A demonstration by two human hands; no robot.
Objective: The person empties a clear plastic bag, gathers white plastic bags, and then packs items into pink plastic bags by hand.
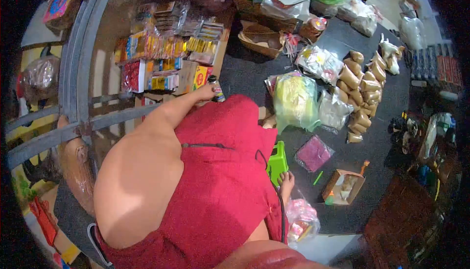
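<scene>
On the left, my left hand (207, 92) is closed around a small dark-capped bottle (218, 91) beside the packet display. My right hand (286, 179) has its fingers curled on the edge of a bright green plastic case (278, 160), partly hidden by the red garment (220, 185). Near that hand lie a pink packet in clear plastic (314, 153), a thin green stick (318, 178) and a clear bag of pink and white items (302, 217). A greenish plastic bag (295, 100) with yellow contents sits above the case.
Hanging and stacked packets (169, 46) fill the upper left beside grey metal bars (81, 68). On the dark surface (313, 127) are several brown-filled bags (362, 87), a wicker basket (262, 43) and an open cardboard box (343, 186).
</scene>
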